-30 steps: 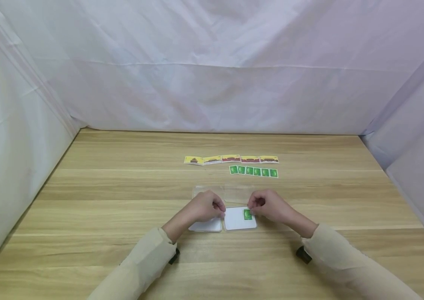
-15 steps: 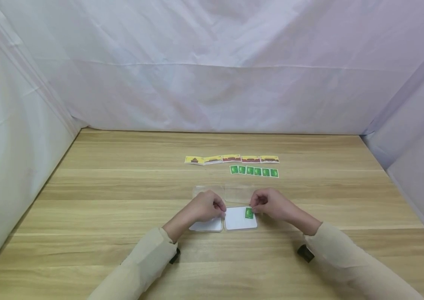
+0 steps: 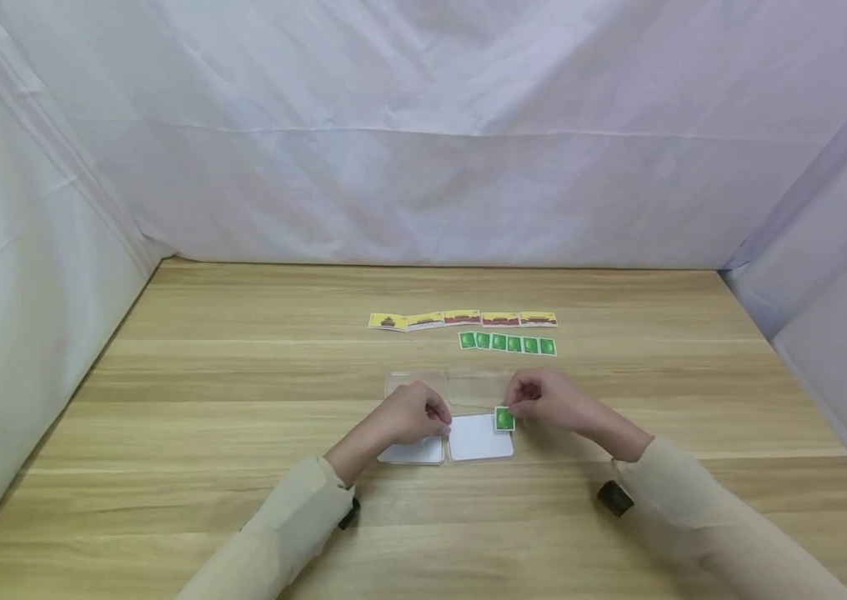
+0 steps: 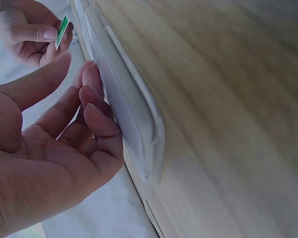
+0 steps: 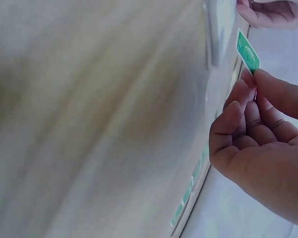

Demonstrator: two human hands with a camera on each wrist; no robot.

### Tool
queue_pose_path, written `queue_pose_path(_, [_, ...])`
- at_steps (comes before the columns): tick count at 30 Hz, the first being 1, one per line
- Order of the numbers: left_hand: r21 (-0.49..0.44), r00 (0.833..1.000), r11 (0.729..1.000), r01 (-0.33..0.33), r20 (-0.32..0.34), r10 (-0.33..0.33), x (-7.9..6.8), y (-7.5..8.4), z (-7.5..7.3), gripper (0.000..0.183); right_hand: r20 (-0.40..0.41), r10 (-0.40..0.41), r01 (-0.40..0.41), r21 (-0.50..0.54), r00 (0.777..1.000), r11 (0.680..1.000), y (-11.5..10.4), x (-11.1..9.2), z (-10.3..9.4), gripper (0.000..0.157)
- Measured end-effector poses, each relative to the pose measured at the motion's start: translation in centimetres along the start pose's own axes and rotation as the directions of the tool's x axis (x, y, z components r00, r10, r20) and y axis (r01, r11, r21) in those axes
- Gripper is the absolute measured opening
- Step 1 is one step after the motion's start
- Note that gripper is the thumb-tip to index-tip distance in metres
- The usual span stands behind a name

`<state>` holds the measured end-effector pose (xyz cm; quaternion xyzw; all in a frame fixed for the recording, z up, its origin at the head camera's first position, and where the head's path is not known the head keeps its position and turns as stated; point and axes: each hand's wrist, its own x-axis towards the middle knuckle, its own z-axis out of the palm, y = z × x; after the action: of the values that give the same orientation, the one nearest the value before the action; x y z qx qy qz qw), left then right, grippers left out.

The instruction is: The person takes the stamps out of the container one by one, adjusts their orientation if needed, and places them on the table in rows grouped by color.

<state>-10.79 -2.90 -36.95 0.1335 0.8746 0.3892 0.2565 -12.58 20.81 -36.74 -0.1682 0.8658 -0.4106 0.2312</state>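
Observation:
My right hand (image 3: 554, 400) pinches a small green stamp (image 3: 503, 419) between thumb and fingertips. In the head view the stamp overlaps the upper right corner of a white card (image 3: 478, 442); the right wrist view shows it tilted and raised at the fingertips (image 5: 253, 77). My left hand (image 3: 416, 412) lies over the second white card (image 3: 412, 453), partly hiding it. Its thumb stands apart from the loosely bent fingers, which rest against the clear plastic case (image 4: 126, 99), as the left wrist view shows.
Behind the cards lie transparent case halves (image 3: 478, 388). Farther back are a row of several green stamps (image 3: 498, 342) and a row of several yellow and red stamps (image 3: 462, 317). White cloth (image 3: 423, 192) encloses the wooden table (image 3: 168, 467).
My right hand has moved right and slightly away, drawing the green stamp from the white card's inside toward its upper right corner. The left hand has stayed in place.

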Motion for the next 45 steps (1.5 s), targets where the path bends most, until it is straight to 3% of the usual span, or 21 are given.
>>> queue_pose_path(9, [-0.009,1.000,1.000,-0.008,-0.001,0.008,-0.1,0.0,0.0,0.005,-0.079,-0.027,0.031,0.046,0.996,0.998,-0.2,0.1,-2.6,0.006])
queue_pose_path(16, [-0.011,1.000,1.000,-0.006,-0.002,0.006,-0.1,-0.1,-0.1,0.005,-0.148,0.057,-0.047,0.069,0.987,0.997,0.5,0.0,-5.8,0.006])
queue_pose_path(26, [-0.003,1.000,1.000,-0.008,-0.007,0.008,-0.2,-0.1,-0.1,0.005,-0.205,0.164,-0.167,0.004,0.965,0.986,2.7,0.3,-9.3,0.015])
queue_pose_path(34, [-0.003,1.000,1.000,-0.007,-0.009,0.007,-0.3,-0.1,-0.1,0.005,-0.208,0.237,-0.226,0.079,0.949,0.971,4.7,1.3,-9.9,0.016])
queue_pose_path(45, [-0.003,1.000,1.000,-0.003,-0.008,0.003,-0.4,-0.2,-0.1,0.004,-0.242,0.265,-0.254,0.077,0.934,0.964,6.0,2.9,-9.4,0.013])
